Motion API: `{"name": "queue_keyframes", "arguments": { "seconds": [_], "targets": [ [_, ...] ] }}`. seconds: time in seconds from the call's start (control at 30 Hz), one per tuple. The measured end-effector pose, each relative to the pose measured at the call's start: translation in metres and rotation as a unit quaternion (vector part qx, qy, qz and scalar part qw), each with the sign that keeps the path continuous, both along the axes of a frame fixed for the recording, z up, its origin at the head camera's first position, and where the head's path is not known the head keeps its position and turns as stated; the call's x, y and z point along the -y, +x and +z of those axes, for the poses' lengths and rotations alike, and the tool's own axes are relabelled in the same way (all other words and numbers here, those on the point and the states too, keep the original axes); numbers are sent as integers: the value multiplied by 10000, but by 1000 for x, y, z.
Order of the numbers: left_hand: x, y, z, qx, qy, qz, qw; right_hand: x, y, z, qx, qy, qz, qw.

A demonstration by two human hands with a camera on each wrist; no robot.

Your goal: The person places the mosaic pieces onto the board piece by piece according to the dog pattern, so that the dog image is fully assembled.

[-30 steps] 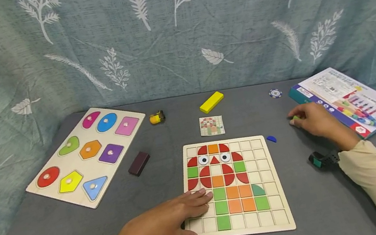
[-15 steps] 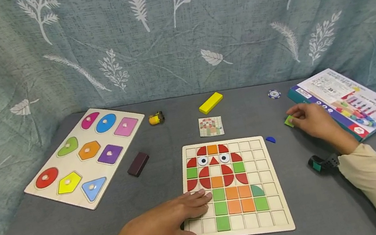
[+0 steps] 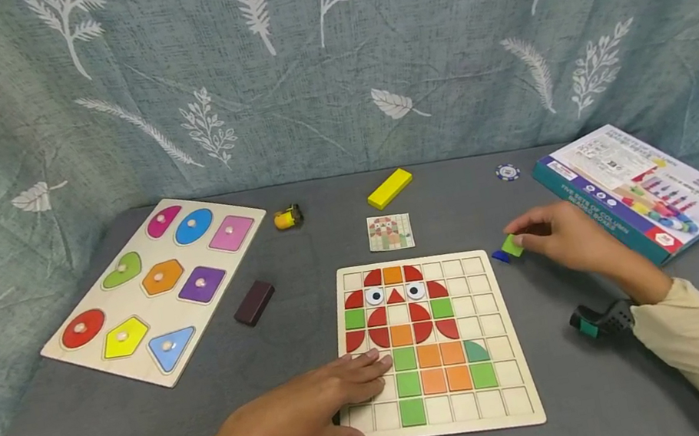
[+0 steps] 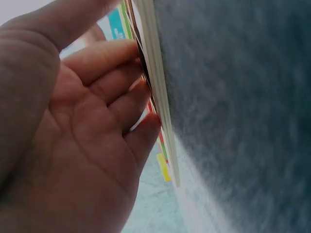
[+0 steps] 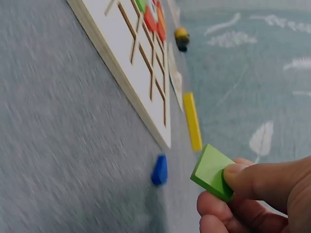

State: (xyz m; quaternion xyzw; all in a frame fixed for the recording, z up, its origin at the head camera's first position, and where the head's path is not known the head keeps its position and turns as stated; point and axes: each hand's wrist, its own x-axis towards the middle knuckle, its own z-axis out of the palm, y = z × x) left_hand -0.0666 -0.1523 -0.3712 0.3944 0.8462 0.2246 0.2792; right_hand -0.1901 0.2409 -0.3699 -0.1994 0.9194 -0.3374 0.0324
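My right hand (image 3: 559, 235) pinches a green square tile (image 5: 212, 171) between thumb and fingers, to the right of the wooden grid board (image 3: 504, 300). Just left of that tile in the head view is a small blue half-round piece (image 3: 501, 257), lying on the table off the board's upper right corner. Red, orange and green tiles and two eye pieces fill some of the board's cells. My left hand (image 3: 305, 405) rests with extended fingers on the board's lower left part, thumb at the front edge; it hides some cells there.
A picture card (image 3: 389, 233) lies behind the board, with a yellow block (image 3: 389, 188) beyond it. To the left are a knobbed shape puzzle (image 3: 157, 361), a dark brown block (image 3: 254, 302) and a small yellow toy (image 3: 288, 218). A poker chip (image 3: 508, 172) and a box (image 3: 639, 190) stand right.
My right hand has brought the green tile up from beside the box and leftward, close to the blue piece. The left hand has stayed on the board.
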Motion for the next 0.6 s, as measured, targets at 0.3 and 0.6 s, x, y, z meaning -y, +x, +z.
{"name": "queue_keyframes", "arguments": {
  "seconds": [0.3, 0.6],
  "targets": [
    [2, 0, 0, -279, -72, -327, 9991, 14, 19, 0, 447, -402, 625, 9962],
    [3, -3, 0, -119, -152, -219, 9996, 27, 36, -2, 715, -702, 1289, 9866]
  ]
}}
